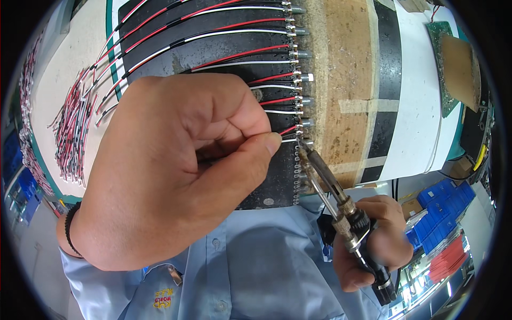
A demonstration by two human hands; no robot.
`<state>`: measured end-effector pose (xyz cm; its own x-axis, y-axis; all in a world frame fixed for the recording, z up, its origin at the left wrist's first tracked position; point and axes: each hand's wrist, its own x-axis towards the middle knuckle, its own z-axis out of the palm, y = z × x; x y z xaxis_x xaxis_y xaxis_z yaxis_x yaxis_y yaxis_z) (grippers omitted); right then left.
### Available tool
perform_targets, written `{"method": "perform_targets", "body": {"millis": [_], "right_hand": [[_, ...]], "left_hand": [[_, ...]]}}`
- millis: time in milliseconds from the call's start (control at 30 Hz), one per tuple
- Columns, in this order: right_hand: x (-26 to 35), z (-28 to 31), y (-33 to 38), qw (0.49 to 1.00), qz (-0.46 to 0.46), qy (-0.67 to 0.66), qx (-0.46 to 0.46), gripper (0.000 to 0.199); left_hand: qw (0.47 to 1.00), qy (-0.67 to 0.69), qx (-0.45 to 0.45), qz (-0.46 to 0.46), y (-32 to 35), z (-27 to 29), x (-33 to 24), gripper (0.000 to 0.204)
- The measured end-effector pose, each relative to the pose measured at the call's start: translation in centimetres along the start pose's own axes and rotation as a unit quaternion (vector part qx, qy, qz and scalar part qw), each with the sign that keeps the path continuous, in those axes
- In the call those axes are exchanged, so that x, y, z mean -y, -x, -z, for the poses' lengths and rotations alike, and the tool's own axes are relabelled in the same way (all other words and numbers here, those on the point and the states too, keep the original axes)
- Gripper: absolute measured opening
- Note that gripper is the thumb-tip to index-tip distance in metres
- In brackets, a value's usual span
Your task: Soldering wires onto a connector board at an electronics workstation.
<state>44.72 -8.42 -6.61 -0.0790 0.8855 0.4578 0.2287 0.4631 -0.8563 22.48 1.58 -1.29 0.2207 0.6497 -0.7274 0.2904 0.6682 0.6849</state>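
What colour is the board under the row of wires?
The board is black, clearest in head view.

I have room over the white sheet (413,125) at right, short of the green board (440,64); wires (234,31) bar the far left, my left hand (176,170) the near left, my soldering iron (346,206) the near middle.

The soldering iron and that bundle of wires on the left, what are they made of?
Soldering iron: front seems metal, dull brown and silvery, with ridged collars; its smooth black handle could be plastic. Bundle of wires: bright red, black and white coating, probably plastic.
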Motion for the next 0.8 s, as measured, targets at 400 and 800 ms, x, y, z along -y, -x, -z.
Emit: {"method": "perform_targets", "body": {"millis": [400, 800], "right_hand": [[0.03, -0.24, 0.24, 0.999, 0.017, 0.019, -0.026, 0.052], [-0.17, 0.13, 0.23, 0.999, -0.005, -0.029, -0.042, 0.059]], "left_hand": [[0.995, -0.084, 0.034, -0.03, -0.18, 0.84, -0.19, 0.008], [0.995, -0.078, 0.039, -0.039, -0.17, 0.87, 0.0, 0.007]]}}
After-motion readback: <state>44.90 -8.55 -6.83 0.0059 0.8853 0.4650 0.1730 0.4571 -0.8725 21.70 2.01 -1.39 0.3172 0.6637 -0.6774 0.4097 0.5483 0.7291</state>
